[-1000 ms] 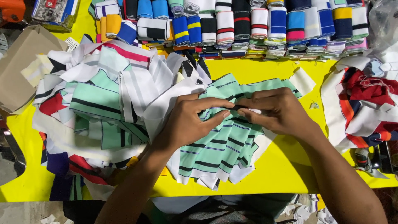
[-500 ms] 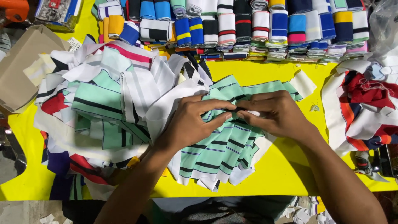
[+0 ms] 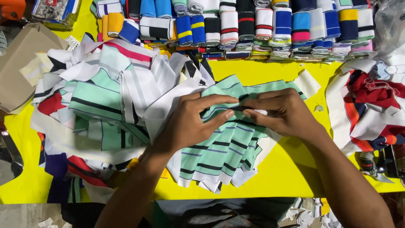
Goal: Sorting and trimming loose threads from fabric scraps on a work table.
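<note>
Two bare hands meet over the mint-green striped fabric piece, which lies near the middle of the yellow table; the left hand and the right hand pinch its upper edge between thumbs and curled fingers, their fingertips almost touching each other. At nine o'clock from the hands lies a loose heap of striped fabric strips, at twelve o'clock a row of folded striped collars, and at three o'clock a red and white fabric pile.
</note>
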